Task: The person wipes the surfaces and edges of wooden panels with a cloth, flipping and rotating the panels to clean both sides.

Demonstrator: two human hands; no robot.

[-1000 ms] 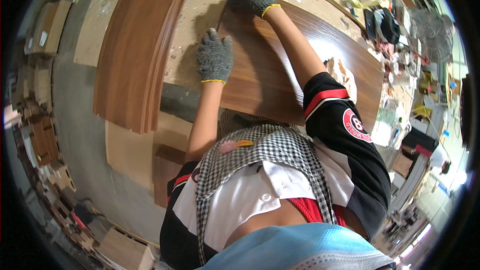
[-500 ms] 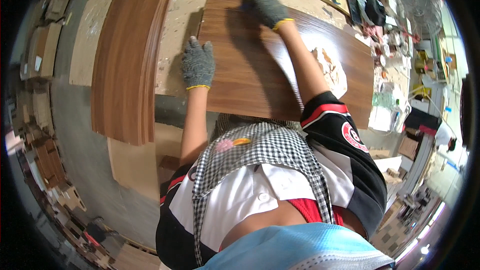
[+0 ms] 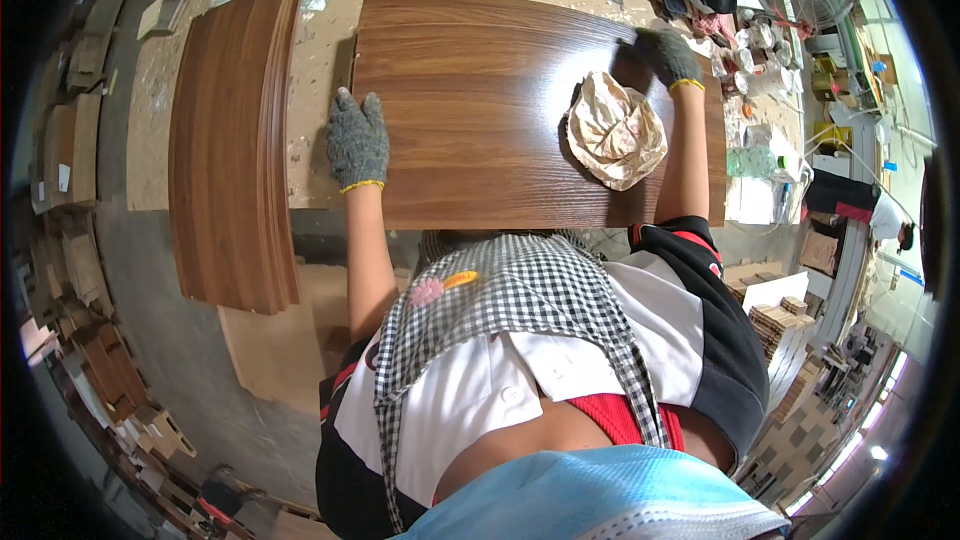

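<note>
On the dusty surface (image 3: 200,90) under my view lies a dark brown wood-grain panel (image 3: 480,110), flat, its near long edge level with the surface's near edge. My left hand (image 3: 357,140), in a grey knit glove with a yellow cuff, lies flat with fingers spread across the panel's left edge, half on the panel and half on the surface; that grip is released, pressing rather than grasping. My right hand (image 3: 668,55), gloved the same, rests at the panel's far right corner with the fingers curled down, and I cannot tell whether it clasps anything. Just beside it, toward me, a crumpled wad of pale paper (image 3: 615,130) sits on the panel. Along the surface's left edge lies a stack of matching brown panels (image 3: 235,150), apart from the one under my hands. Small clutter crowds the far right corner.
</note>
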